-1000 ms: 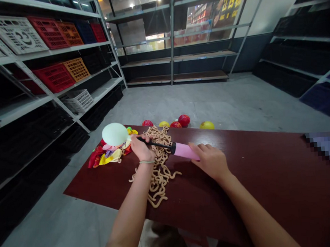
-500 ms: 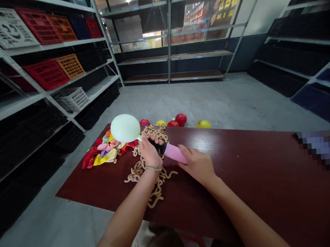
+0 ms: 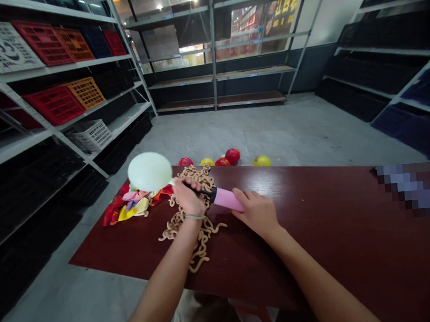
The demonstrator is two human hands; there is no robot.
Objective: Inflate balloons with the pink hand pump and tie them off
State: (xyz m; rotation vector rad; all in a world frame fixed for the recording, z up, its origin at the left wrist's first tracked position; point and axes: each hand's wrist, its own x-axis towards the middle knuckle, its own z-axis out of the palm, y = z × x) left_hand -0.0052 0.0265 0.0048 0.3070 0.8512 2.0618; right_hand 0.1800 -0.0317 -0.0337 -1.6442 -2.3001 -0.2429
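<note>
From the head view, we had both hands closed on a pink-and-black pump (image 3: 227,199), held above the desk (image 3: 334,211) left of its middle. Our left hand (image 3: 188,197), with a pale band (image 3: 195,216) at the wrist, gripped the black end; our right hand (image 3: 258,211) wrapped the pink part. A swollen pale-green balloon (image 3: 150,171) stood out to the left of our left fingers, which hid where its neck met the pump. Below it, limp coloured balloons (image 3: 134,208) lay heaped on the desk's far left. Tan wavy strands (image 3: 196,174) spread from the far edge towards the near one, partly beneath our left hand. Beyond the far edge we saw round red and yellow balloons (image 3: 232,155).
</note>
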